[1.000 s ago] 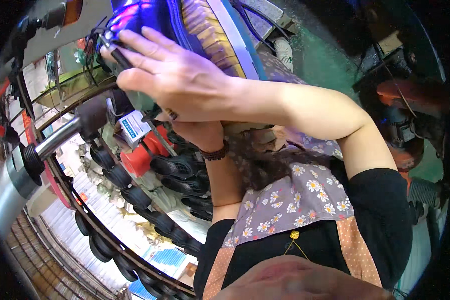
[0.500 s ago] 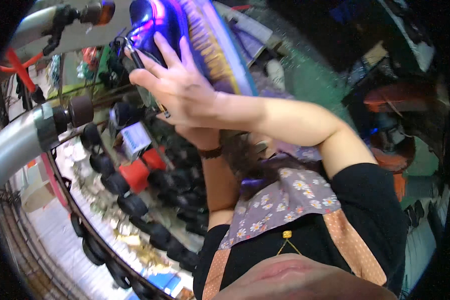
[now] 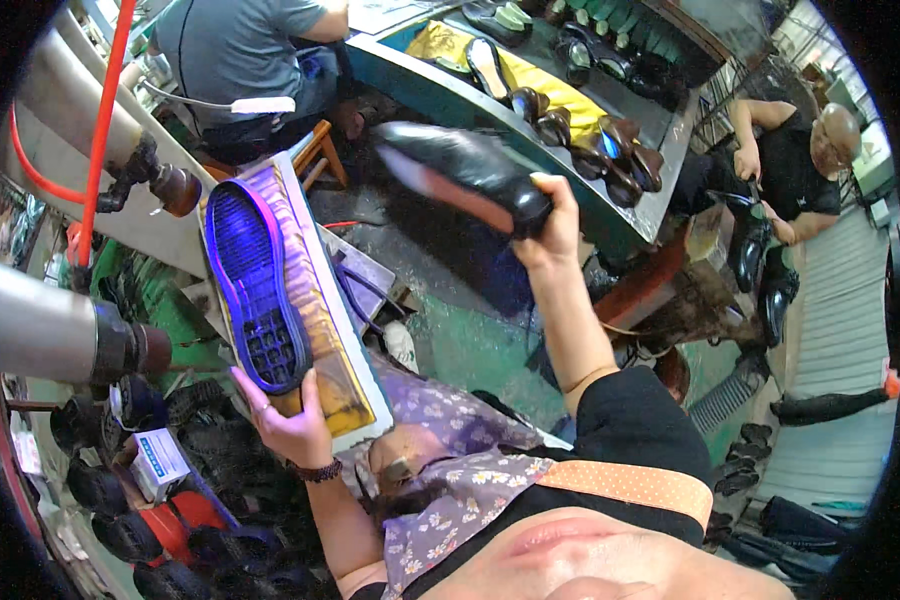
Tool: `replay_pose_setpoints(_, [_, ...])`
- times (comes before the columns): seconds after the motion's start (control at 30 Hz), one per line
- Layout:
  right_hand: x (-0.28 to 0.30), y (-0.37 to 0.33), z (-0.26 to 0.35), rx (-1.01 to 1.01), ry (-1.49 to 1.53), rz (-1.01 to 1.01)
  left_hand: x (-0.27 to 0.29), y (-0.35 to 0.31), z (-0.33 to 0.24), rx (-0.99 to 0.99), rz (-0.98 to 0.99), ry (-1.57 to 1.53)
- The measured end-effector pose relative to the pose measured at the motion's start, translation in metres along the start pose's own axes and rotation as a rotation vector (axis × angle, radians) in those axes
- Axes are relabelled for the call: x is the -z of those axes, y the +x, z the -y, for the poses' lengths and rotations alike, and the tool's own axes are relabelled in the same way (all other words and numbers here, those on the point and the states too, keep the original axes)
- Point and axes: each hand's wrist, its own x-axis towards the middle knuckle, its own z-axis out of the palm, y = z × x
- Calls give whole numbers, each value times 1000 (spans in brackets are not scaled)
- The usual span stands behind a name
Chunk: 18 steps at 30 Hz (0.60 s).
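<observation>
At the left, my left hand (image 3: 295,430) grips the heel end of a dark rubber shoe sole (image 3: 250,270), thumb on one side and fingers on the other. Ridges and square cells show on the sole's upward face, which glows blue-purple. Under it lies a long, yellow-stained board (image 3: 345,385) with a pale edge. My right hand (image 3: 555,225) is raised toward the middle, closed around the heel of a shiny black shoe (image 3: 470,185). The shoe is tilted, toe to the left, its pinkish underside partly visible. Motion blurs its toe.
Thick metal pipes (image 3: 40,310) and a red hose (image 3: 102,130) stand at the left. Black shoes and a small white box (image 3: 160,463) fill the lower left. A bench (image 3: 530,135) with several shoes is beyond; two other people (image 3: 235,60) sit nearby, one handling a black shoe.
My hands, close together on a shiny dark piece before, are now apart. The right has swung right with the black shoe; the left holds the sole. The view has turned too.
</observation>
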Motion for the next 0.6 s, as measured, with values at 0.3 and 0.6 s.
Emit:
replay_pose_setpoints(0.3, [-21, 266, 62, 235, 48, 67, -8, -1, 8, -88, 3, -30])
replay_pose_setpoints(0.6, [-37, 151, 87, 510, -310, 33, 6, 2, -11, -2, 76, -229])
